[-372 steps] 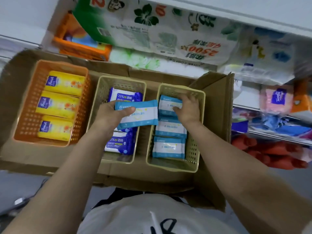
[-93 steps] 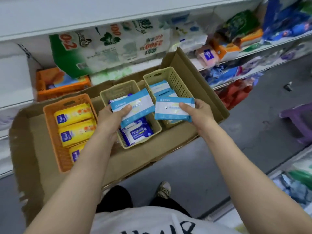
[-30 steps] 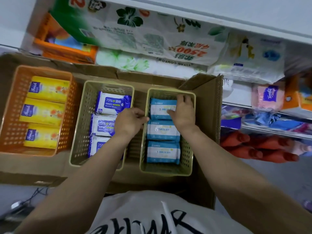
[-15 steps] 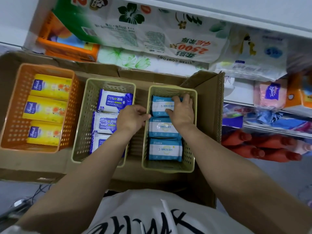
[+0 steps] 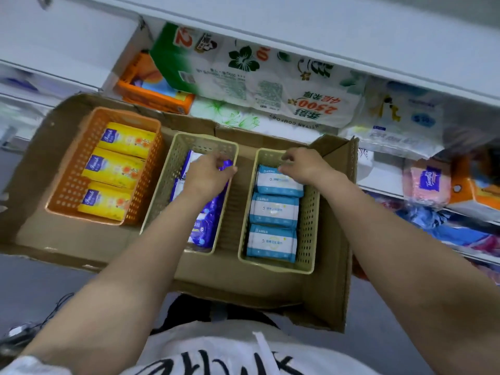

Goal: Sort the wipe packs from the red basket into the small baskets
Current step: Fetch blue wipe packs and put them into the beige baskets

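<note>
Left hand [image 5: 208, 174]: over the far half of the middle basket, fingers curled down toward the top dark-blue pack; blur hides whether they grip it, so I cannot tell.
Right hand [image 5: 303, 165]: at the far end of the right basket, fingers bent and touching the top edge of the farthest light-blue pack; a firm hold cannot be told.
Middle basket [image 5: 162, 196]: beige, perforated, holding dark-blue wipe packs [image 5: 207, 220] in a row, largely covered by the left forearm.
Right basket [image 5: 308, 217]: beige, perforated, holding three light-blue wipe packs [image 5: 273, 209] lying flat in a row, touching end to end.
Orange basket [image 5: 70, 185]: on the left, holding three yellow packs [image 5: 113, 169] in a row.
Cardboard box [image 5: 332, 280]: shallow and open, carrying all three baskets side by side, with gaps of bare cardboard between them; its right flap stands up just beside the right basket.
Shelf [image 5: 297, 31]: white, directly behind the box, stocked with a large tissue bundle [image 5: 259, 85] printed with flowers and red figures, and an orange package [image 5: 151, 90] to its left.
Right side: lower shelves with a pink pack [image 5: 427, 182] and blue and red goods, blurred.
Foreground: the person's white printed shirt [image 5: 243, 353] and both bare forearms, which cross over the box's near wall.
Red basket: out of frame.
</note>
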Action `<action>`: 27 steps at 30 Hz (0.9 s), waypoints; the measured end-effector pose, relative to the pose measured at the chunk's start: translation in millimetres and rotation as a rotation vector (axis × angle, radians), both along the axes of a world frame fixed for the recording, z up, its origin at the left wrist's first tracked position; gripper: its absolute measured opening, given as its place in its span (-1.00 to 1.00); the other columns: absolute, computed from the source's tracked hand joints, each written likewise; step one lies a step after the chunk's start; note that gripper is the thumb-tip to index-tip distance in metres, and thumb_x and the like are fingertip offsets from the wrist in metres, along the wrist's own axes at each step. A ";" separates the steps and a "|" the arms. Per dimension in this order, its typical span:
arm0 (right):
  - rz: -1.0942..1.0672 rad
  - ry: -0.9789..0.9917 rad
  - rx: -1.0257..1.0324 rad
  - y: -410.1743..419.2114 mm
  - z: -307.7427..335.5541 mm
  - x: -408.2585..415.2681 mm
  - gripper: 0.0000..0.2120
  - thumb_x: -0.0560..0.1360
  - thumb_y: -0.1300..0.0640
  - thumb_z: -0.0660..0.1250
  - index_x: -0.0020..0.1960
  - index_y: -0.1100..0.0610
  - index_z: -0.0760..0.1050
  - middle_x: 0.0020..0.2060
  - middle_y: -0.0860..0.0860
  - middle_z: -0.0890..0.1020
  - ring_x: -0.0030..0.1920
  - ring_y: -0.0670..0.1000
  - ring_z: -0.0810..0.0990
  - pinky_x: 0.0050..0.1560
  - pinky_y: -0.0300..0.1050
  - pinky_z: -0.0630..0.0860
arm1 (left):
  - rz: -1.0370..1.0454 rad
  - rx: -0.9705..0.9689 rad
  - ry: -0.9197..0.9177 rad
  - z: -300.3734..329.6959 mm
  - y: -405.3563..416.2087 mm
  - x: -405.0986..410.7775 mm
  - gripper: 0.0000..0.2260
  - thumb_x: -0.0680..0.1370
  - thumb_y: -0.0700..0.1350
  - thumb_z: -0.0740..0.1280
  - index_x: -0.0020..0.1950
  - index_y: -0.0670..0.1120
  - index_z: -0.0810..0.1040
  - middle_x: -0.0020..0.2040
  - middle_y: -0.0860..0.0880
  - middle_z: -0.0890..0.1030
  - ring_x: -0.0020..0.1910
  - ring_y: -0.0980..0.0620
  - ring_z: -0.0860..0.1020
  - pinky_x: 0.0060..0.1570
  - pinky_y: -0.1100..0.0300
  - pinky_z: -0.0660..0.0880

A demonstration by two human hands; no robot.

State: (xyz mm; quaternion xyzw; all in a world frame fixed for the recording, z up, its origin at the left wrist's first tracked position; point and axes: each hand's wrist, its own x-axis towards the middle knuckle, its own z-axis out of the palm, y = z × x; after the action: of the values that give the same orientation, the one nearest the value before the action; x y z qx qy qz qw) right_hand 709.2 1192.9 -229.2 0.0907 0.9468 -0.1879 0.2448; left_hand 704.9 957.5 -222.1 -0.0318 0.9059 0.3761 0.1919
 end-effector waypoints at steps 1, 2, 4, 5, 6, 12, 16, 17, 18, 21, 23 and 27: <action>0.004 0.045 -0.002 -3.4 16.4 -2.3 -0.55 0.57 -0.05 0.32 0.40 0.12 0.46 0.33 0.09 0.53 0.31 0.12 0.49 0.22 -0.09 0.44 | -0.008 0.001 0.049 11.8 -8.4 -2.0 -0.64 0.53 -0.01 0.44 0.29 -0.07 0.56 0.22 -0.07 0.63 0.21 -0.05 0.56 0.18 0.17 0.43; 0.013 0.108 0.001 -8.3 33.4 -4.1 -0.55 0.56 -0.04 0.32 0.40 0.10 0.45 0.33 0.09 0.53 0.31 0.11 0.49 0.21 -0.08 0.43 | -0.022 -0.005 0.104 24.2 -17.7 -3.9 -0.64 0.52 -0.02 0.45 0.29 -0.07 0.56 0.22 -0.07 0.63 0.21 -0.05 0.57 0.20 0.15 0.43; 0.023 0.254 0.000 -22.9 67.8 -6.6 -0.58 0.56 -0.04 0.34 0.38 0.06 0.46 0.32 0.07 0.54 0.30 0.11 0.50 0.22 -0.04 0.44 | -0.063 -0.054 0.238 48.7 -38.7 -7.8 -0.61 0.51 -0.04 0.45 0.31 -0.08 0.55 0.23 -0.09 0.62 0.22 -0.09 0.56 0.23 0.09 0.45; 0.027 0.327 0.003 -33.0 84.7 -6.6 -0.59 0.56 -0.05 0.33 0.37 0.04 0.46 0.31 0.07 0.55 0.29 0.11 0.51 0.21 -0.02 0.45 | -0.081 -0.080 0.311 60.5 -51.0 -9.2 -0.60 0.50 -0.04 0.45 0.32 -0.07 0.54 0.24 -0.10 0.61 0.22 -0.11 0.55 0.23 0.05 0.46; 0.036 0.400 0.017 -44.9 101.0 -6.2 -0.59 0.56 -0.06 0.33 0.37 0.03 0.46 0.30 0.07 0.56 0.28 0.11 0.51 0.19 -0.01 0.45 | -0.091 -0.098 0.383 72.5 -64.7 -10.0 -0.59 0.50 -0.05 0.46 0.32 -0.06 0.54 0.24 -0.11 0.60 0.22 -0.12 0.54 0.23 0.04 0.45; 0.102 0.755 0.078 -148.0 173.5 15.2 -0.56 0.57 -0.07 0.30 0.41 0.01 0.41 0.36 0.04 0.49 0.38 0.09 0.39 0.32 0.03 0.35 | -0.067 -0.127 0.698 129.7 -181.3 0.8 -0.61 0.50 -0.05 0.44 0.31 -0.05 0.55 0.22 -0.13 0.59 0.24 -0.16 0.51 0.20 -0.02 0.45; 0.131 0.850 0.007 -246.2 186.0 37.0 -0.59 0.57 -0.02 0.33 0.39 0.06 0.46 0.32 0.06 0.52 0.34 0.09 0.43 0.28 -0.03 0.36 | -0.035 -0.177 0.762 149.1 -283.9 16.4 -0.63 0.53 0.00 0.41 0.31 -0.06 0.55 0.18 -0.14 0.58 0.19 -0.20 0.52 0.15 -0.04 0.47; 0.143 0.845 0.000 -271.5 185.0 40.4 -0.58 0.57 -0.02 0.33 0.39 0.06 0.46 0.32 0.05 0.52 0.35 0.08 0.42 0.30 -0.04 0.35 | -0.021 -0.188 0.756 152.0 -308.5 19.8 -0.63 0.53 0.01 0.40 0.31 -0.06 0.55 0.20 -0.13 0.57 0.20 -0.20 0.51 0.16 -0.06 0.47; 0.159 0.830 0.000 -297.1 182.6 42.7 -0.58 0.57 -0.03 0.32 0.40 0.06 0.45 0.33 0.05 0.51 0.36 0.07 0.41 0.32 -0.04 0.34 | -0.008 -0.202 0.753 153.5 -333.4 23.4 -0.64 0.54 0.01 0.40 0.31 -0.05 0.54 0.22 -0.12 0.56 0.21 -0.19 0.50 0.16 -0.06 0.47; 0.209 0.811 -0.047 -375.0 174.9 44.2 -0.57 0.57 -0.02 0.34 0.40 0.06 0.45 0.34 0.04 0.51 0.38 0.07 0.41 0.35 -0.04 0.33 | -0.007 -0.227 0.764 156.4 -408.0 32.4 -0.64 0.55 -0.02 0.39 0.31 -0.08 0.54 0.23 -0.12 0.56 0.23 -0.18 0.50 0.18 -0.03 0.44; 0.225 0.811 -0.095 -414.1 170.9 41.6 -0.58 0.55 0.01 0.36 0.38 0.08 0.47 0.33 0.05 0.52 0.37 0.07 0.42 0.35 -0.08 0.32 | -0.005 -0.233 0.747 155.6 -444.3 35.3 -0.64 0.56 0.00 0.38 0.33 -0.07 0.53 0.26 -0.09 0.55 0.26 -0.13 0.49 0.20 0.01 0.42; 0.255 0.806 -0.127 -484.6 168.1 20.8 -0.59 0.55 0.03 0.37 0.37 0.09 0.48 0.30 0.03 0.54 0.35 0.04 0.43 0.33 -0.13 0.34 | 0.063 -0.223 0.707 149.6 -510.9 30.4 -0.64 0.56 0.00 0.38 0.35 -0.02 0.51 0.29 -0.03 0.53 0.26 -0.05 0.48 0.17 0.09 0.41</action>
State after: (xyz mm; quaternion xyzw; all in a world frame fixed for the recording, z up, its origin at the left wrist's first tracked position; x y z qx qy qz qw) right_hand 730.0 708.4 -61.0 -0.1232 0.9570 -0.2344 -0.1183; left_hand 735.3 446.5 -72.5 0.0515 0.9503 0.2686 -0.1490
